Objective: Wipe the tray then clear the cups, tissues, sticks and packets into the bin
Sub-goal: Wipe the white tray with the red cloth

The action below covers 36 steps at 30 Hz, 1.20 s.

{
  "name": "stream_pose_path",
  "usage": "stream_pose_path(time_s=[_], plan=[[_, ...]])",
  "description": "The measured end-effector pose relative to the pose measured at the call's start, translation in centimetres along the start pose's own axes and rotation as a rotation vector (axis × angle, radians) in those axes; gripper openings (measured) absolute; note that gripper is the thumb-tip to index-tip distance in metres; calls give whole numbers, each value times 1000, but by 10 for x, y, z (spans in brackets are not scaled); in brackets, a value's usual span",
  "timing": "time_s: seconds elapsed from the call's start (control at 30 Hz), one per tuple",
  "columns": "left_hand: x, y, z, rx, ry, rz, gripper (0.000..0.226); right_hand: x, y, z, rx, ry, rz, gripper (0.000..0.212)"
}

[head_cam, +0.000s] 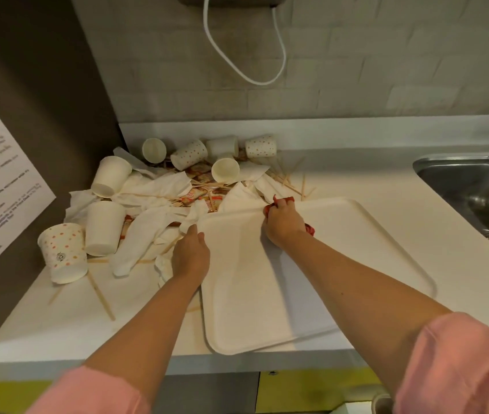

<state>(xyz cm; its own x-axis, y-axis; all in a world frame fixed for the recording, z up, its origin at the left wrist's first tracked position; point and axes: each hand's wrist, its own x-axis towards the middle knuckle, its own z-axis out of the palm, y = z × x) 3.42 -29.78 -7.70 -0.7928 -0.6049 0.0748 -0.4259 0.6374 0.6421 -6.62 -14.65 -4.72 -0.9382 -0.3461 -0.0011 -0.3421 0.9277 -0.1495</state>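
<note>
Head view: gripping white tray (267,294) by its left rim with left hand (191,252); clutching bunched red cloth (310,229) in right hand (285,224) at tray's far rim.

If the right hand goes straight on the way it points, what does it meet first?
The right hand, gripping the red cloth, would probably meet the white tissue just past the tray's far rim.
</note>
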Motion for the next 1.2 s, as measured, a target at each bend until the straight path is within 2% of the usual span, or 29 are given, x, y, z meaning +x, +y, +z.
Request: stream_pose_path(time_s=[0.33,0.5,0.6,0.7,0.77,0.83,0.93,1.07,1.2], plan=[[-2,0,-2,6,11,20,33,-10,-69,11,-23,26,-170,42],[-3,-1,-3,-58,26,12,34,-16,-87,12,-1,12,-324,42],[-4,-1,-4,-139,24,-1,43,-20,-88,5,65,-72,-416,38],[-6,3,-7,-256,22,-30,55,-27,-73,-13,298,-253,-437,35],[-6,6,-10,-300,13,-67,57,-37,-54,-31,492,-368,-368,35],[-4,7,-12,-281,-7,-81,53,-48,-28,-47,699,-419,-223,35],[-1,8,-14,-218,-50,-93,46,-55,21,-59,918,-323,11,32],[2,12,-17,-156,-52,-83,34,-58,78,-60,1287,-111,276,30],[6,24,-24,-237,-48,-172,34,-66,103,-63,1411,-70,353,31]])
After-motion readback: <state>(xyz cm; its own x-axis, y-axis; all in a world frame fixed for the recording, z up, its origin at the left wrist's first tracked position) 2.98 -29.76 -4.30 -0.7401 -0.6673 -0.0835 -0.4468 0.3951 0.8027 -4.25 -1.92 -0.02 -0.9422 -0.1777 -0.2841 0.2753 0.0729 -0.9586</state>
